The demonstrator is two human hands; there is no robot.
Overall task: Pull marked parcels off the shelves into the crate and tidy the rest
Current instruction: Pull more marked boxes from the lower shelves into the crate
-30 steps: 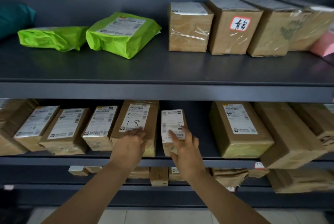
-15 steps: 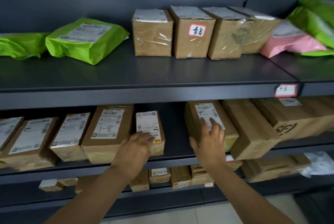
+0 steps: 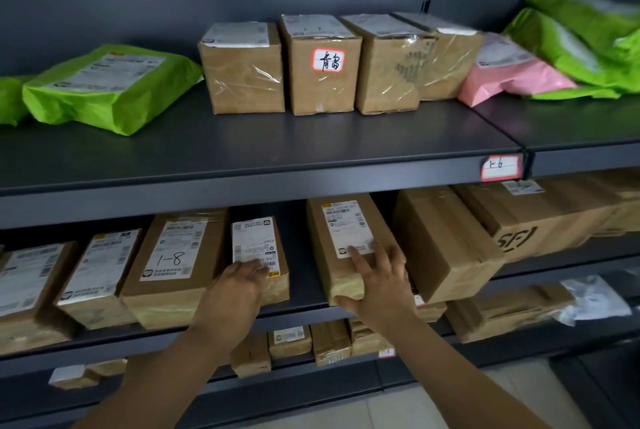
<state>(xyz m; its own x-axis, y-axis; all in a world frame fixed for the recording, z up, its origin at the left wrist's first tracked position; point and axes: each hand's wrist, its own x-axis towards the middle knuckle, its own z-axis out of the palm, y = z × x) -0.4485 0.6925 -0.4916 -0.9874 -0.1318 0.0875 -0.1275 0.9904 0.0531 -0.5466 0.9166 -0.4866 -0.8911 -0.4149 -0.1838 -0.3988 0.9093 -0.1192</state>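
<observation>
Middle shelf: left hand (image 3: 239,293) rests relaxed, fingers on the printed label of a narrow box (image 3: 256,241) just beside the carton hand-marked "1-8" (image 3: 173,265). The right hand (image 3: 381,286) lies spread flat on the next labelled carton (image 3: 349,220); neither hand clasps anything. Right of it a carton printed "SF" (image 3: 519,238); above, a shelf tag (image 3: 500,168) reading roughly "1-6", a box stickered "青岛" (image 3: 323,61), and green mailers (image 3: 110,89).

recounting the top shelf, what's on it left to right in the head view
cut-off green mailer, whole green mailer, plain box, box with red-bordered sticker, box with dark print, half-hidden box, pink mailer, green mailers
</observation>
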